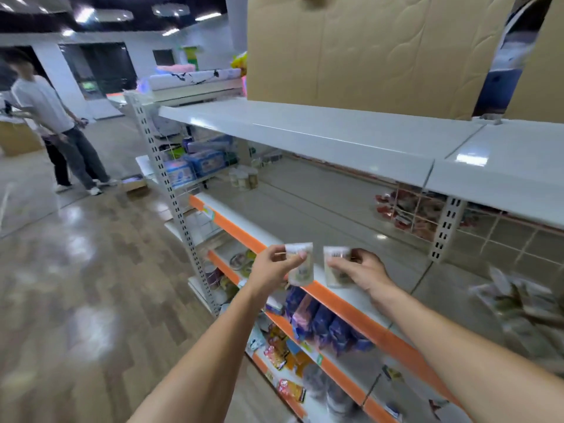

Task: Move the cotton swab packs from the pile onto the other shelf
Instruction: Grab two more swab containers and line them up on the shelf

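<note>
Middle shelf (305,209): wide bare surface ahead, open from front edge to back wall. Overhead limit: top shelf (305,129). Obstructions: upright bracket (445,227) at right, pile of packs (525,303) far right, small jars (244,177) at far left rear. Each hand's fingers grip one pack at the front edge, partly blocking entry there.

White metal shelf (305,215) with orange front edge, mostly bare. On it: blurred pile of cotton swab packs (518,303) at far right, small jars (244,178) at far left rear. Top shelf (305,129) above carries upright cardboard (366,50).
</note>
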`<state>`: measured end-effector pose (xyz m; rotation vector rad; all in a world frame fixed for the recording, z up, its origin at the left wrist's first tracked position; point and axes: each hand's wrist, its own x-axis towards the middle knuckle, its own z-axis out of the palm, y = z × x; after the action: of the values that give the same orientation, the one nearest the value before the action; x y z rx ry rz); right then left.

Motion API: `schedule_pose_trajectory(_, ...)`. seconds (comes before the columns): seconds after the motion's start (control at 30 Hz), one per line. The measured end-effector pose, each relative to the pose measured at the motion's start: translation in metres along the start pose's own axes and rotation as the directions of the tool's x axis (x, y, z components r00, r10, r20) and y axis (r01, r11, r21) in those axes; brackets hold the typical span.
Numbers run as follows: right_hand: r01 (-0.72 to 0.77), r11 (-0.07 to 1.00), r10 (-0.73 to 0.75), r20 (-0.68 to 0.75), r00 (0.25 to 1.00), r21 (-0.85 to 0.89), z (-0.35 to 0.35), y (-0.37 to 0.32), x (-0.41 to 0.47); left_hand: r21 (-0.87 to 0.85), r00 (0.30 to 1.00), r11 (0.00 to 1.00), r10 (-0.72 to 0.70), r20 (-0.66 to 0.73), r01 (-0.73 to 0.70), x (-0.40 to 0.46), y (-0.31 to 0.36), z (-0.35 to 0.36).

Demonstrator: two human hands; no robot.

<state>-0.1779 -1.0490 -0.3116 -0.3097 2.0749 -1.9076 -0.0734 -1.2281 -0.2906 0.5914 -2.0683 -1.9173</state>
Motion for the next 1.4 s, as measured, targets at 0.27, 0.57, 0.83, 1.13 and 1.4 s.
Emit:
schedule_pose_trajectory(0.27, -0.033, 0.999, 0.033, 0.044, 0.998, 0.008, 0.081, -0.006, 0.036, -0.032, 0.998, 0.999, -0.032, -0.053, 0.031, 0.039, -0.012, -0.079)
schedule_pose_trajectory(0.57, -0.022, 1.0, 0.022, 0.098, 0.995, 0.0, 0.165, -0.014, 0.093, -0.041, 0.996, 0.998, -0.044, -0.082, 0.041, 0.095, -0.025, -0.149)
schedule_pose_trajectory(0.83, -0.032, 0.999, 0.033, 0.108, 0.994, -0.01, 0.243, -0.02, 0.179, -0.056, 0.988, 0.997, -0.067, -0.141, 0.06, 0.181, -0.015, -0.214)
schedule_pose_trajectory(1.13, 0.047, 0.995, -0.034, 0.145, 0.989, -0.085, 0.322, -0.045, 0.265, 0.002, 0.986, 1.0, -0.02, -0.168, 0.021, 0.269, 0.003, -0.28)
schedule_pose_trajectory(1.4, 0.079, 0.988, -0.068, 0.081, 0.994, -0.131, 0.359, -0.047, 0.315, 0.036, 0.991, 0.999, -0.03, -0.129, 0.034, 0.354, -0.013, -0.319)
